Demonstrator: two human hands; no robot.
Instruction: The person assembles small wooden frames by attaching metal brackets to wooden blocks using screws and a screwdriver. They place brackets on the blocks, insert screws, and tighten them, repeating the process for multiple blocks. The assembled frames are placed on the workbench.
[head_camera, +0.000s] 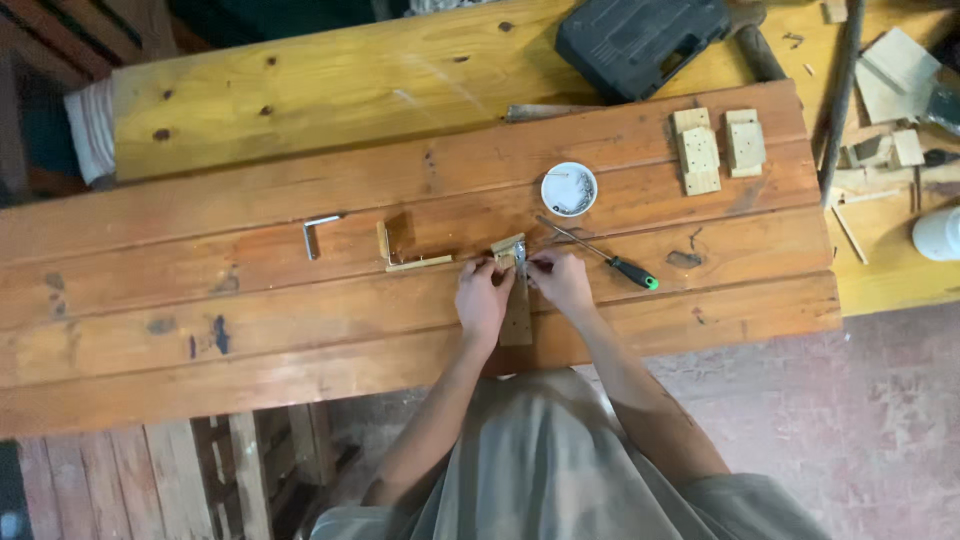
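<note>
My left hand (484, 297) grips a narrow upright wooden strip (517, 318) on the reddish plank bench (250, 300). A small wooden block (507, 247) with a metal bracket sits at the strip's top end. My right hand (561, 281) pinches something small and metallic against that bracket; what it is I cannot tell. A green-and-black handled screwdriver (600, 257) lies just right of my right hand. An L-shaped wooden piece (405, 258) lies just left of my left hand.
A white round dish (568, 190) of small screws sits beyond my hands. A metal L-bracket (318, 232) lies to the left. Two drilled wooden blocks (716, 148) rest at the far right, a dark tool case (640, 42) behind them. Wood scraps (890, 110) clutter the yellow bench.
</note>
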